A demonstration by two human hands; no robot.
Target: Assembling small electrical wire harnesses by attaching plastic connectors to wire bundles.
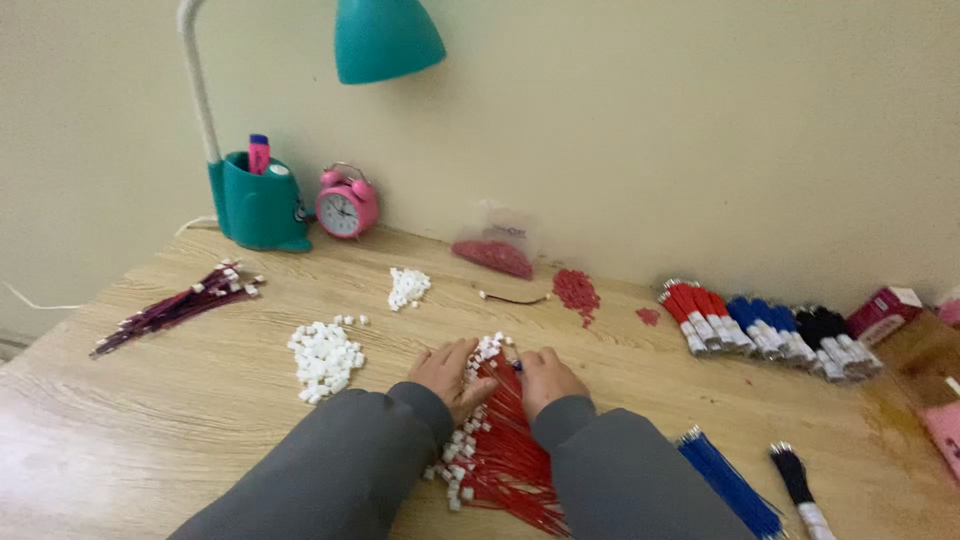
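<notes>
Both of my hands rest on a wooden table [180, 400], in grey sleeves. My left hand [448, 372] lies on a fan of thin red wires [505, 455] that end in small white connectors [487, 348]. My right hand [548, 377] lies next to it on the same wires, fingers curled over the wire ends. Whether either hand pinches a wire is hidden by the fingers. A pile of loose white connectors [324, 359] lies just left of my left hand.
A teal desk lamp [262, 205] and a pink alarm clock [346, 205] stand at the back left. Dark red wires [180, 305] lie at the left. Bundles of red, blue and black wires [765, 330] lie at the right, with a bag of red parts [494, 252] behind.
</notes>
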